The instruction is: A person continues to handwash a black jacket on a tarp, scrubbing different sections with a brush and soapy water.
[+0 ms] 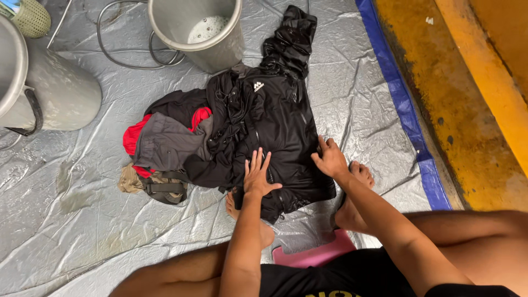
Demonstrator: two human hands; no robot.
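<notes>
Two hands (258, 175) (330, 158), one black jacket (278, 118)

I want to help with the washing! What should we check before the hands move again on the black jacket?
1. Left hand flat on black jacket: ok.
2. Right hand touching the jacket's edge: ok.
3. Jacket spread smooth: not ok, sleeve bunched near the grey bucket.
4. Jacket apart from the pile of red and grey clothes: not ok, they overlap.
5. Jacket wet or dry: cannot tell.
</notes>
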